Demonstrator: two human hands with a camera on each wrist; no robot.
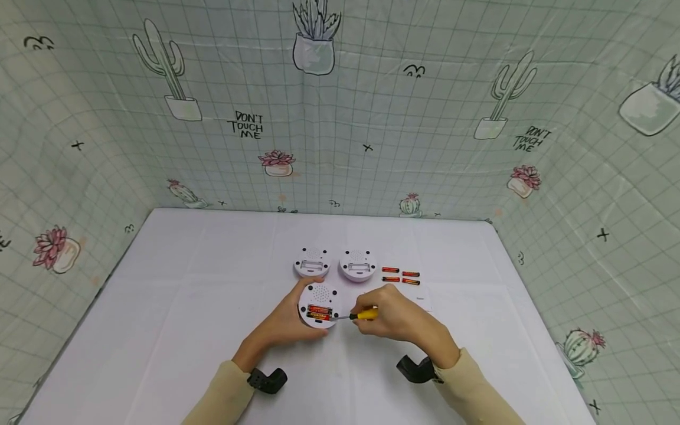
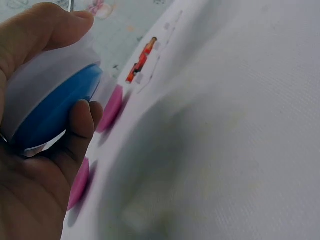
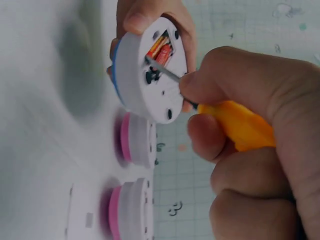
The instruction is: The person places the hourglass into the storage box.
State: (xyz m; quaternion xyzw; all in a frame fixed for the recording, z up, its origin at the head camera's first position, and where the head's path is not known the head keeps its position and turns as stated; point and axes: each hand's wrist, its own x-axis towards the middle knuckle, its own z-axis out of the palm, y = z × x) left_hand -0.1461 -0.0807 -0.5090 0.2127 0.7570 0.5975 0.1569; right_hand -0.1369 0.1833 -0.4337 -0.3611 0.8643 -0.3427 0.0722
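Observation:
My left hand (image 1: 287, 319) grips a round white device (image 1: 321, 293) by its sides, underside turned up. The left wrist view shows a blue face (image 2: 62, 102) on the far side of it. Two red-and-gold batteries (image 3: 161, 52) lie side by side in its uncovered compartment. My right hand (image 1: 398, 313) pinches a screwdriver (image 3: 240, 122) with a yellow handle and thin metal shaft. The screwdriver's tip is right at the compartment's edge, beside the batteries.
Behind the left hand, two more round white devices (image 1: 311, 262) (image 1: 358, 265) with pink faces rest underside up on the white table (image 1: 186, 295). Several loose batteries (image 1: 391, 279) lie to their right. A white card (image 1: 422, 300) is partly covered by the right hand.

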